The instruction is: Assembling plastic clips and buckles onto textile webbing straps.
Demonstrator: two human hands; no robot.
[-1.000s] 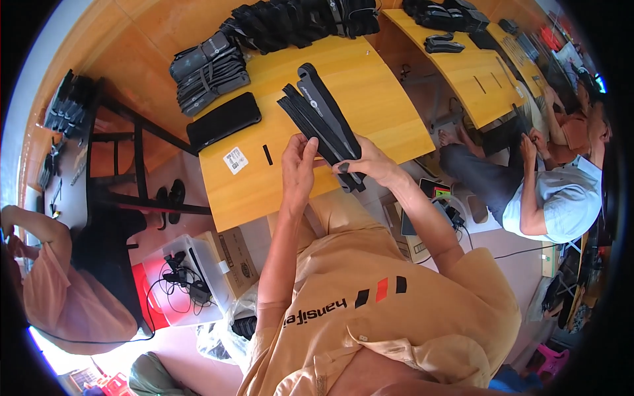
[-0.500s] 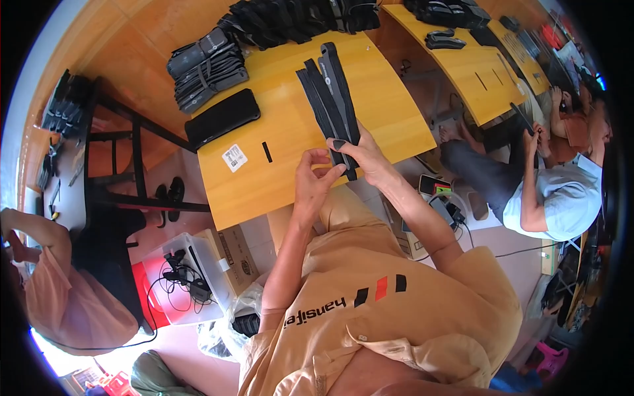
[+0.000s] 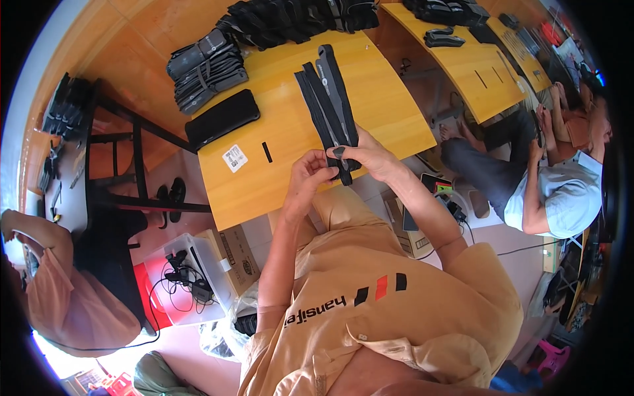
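Observation:
Over the table I hold a long, folded black-and-grey fabric strap (image 3: 332, 89), its far end pointing away from me. My right hand (image 3: 371, 157) grips it near its lower end, with the thumb pressed across the front. At that same lower end, my left hand (image 3: 308, 177) has its fingers bent in and its thumb against the strap's edge. The fingertips partly hide what they pinch. To the left on the table are a flat black pouch (image 3: 223, 119), a white printed label (image 3: 234, 158) and a short black strip (image 3: 267, 152).
Strapped grey-and-black bundles (image 3: 206, 69) and a row of black fabric pieces (image 3: 290, 23) line the yellow table's (image 3: 389, 99) far side. A clear bin with cables (image 3: 188, 280) stands lower left. People sit on both sides; a second yellow table (image 3: 456, 66) is at right.
My left thumb and fingers have closed in on the strap's lower end. The strap has shifted slightly left. At right, the seated person's hands have moved.

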